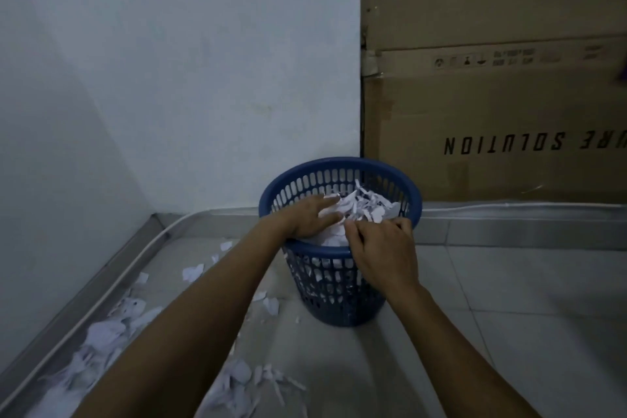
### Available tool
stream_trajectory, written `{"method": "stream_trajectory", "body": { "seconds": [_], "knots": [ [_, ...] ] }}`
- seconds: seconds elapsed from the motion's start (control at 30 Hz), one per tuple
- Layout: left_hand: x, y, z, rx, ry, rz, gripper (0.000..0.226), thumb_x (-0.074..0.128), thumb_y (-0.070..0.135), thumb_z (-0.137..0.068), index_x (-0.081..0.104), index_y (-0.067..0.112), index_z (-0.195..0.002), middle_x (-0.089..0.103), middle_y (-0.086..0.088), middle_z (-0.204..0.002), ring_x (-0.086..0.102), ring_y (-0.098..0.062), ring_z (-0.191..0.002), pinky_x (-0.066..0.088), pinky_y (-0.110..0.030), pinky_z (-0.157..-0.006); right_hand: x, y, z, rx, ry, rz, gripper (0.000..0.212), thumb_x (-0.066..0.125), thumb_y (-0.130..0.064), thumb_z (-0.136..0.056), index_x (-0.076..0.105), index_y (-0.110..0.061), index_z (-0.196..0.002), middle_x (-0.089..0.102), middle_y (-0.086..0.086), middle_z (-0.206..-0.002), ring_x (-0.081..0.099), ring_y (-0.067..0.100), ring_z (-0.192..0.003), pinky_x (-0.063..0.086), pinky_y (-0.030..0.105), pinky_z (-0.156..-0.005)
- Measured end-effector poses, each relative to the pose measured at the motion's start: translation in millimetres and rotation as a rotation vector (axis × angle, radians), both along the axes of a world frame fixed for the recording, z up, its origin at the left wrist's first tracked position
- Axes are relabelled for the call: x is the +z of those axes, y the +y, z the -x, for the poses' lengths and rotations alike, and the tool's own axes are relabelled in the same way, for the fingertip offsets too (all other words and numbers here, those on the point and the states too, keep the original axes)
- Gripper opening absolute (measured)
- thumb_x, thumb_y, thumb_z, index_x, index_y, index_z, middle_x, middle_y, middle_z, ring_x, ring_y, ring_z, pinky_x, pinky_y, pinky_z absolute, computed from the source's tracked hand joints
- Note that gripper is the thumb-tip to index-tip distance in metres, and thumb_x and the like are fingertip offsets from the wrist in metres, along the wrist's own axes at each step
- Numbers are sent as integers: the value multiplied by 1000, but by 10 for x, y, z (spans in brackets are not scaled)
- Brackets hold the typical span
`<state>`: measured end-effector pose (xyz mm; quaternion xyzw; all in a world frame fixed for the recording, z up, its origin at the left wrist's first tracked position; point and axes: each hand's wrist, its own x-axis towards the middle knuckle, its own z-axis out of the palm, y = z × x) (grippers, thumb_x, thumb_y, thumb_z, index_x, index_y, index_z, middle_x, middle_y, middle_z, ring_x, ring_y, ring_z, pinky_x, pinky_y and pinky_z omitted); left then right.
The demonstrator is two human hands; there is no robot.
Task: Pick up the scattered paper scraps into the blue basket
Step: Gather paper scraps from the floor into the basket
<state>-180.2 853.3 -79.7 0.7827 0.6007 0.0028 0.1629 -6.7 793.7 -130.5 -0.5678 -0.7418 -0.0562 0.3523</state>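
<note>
Hands over basket | your left hand [314, 217] lies flat, fingers straight, pressing the paper scraps [364, 209] heaped in the blue basket [339, 282] | your right hand [383, 248] sits at the near rim, fingers curled, pinching scraps | loose scraps [108, 332] lie on the floor [509, 299] to the left, along the wall [169, 78] | cardboard box [492, 78] stands behind.

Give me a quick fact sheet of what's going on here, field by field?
setting: tiled floor in a corner, white wall, cardboard box on the right
basket: blue basket upright, heaped with scraps in the basket
left hand: left hand lies flat on the heap, fingers straight
right hand: right hand at the near rim, fingers curled, pinching paper
still on the floor: loose scraps along the left wall and in front
task status: unfinished
</note>
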Motion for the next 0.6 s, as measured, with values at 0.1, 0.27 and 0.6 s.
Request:
{"method": "stream_trajectory", "body": {
  "seconds": [0.1, 0.27, 0.6],
  "knots": [
    [67, -242, 235, 54, -47, -63, 63, 36, 54, -101, 19, 31, -157, 16, -6, -164, 17, -25, -150, 12, -41, -121, 20, -111, 235, -42, -1, 22, 54, 32, -47, -103, 60, -28, -60, 64, -5, -60, 55, 18, -61, 32, 39, -82],
    [169, -662, 634, 146, -16, -122, 57, 39, 46, -103, 28, 25, -155, 30, -6, -159, 34, -24, -143, 23, -36, -117, 85, -322, 704, -83, 40, 62, 46, 46, -43, -101, 70, -22, -68, 67, 0, -65, 57, 21, -65, 37, 42, -83],
    [-48, -1220, 1004, 230, 129, -197, 64, 37, 54, -101, 23, 26, -156, 16, -3, -164, 20, -28, -148, 19, -43, -122, 138, -289, 805, -82, 59, 138, 54, 42, -58, -98, 74, -22, -72, 67, 2, -66, 58, 24, -68, 32, 41, -86]
  ]
}}
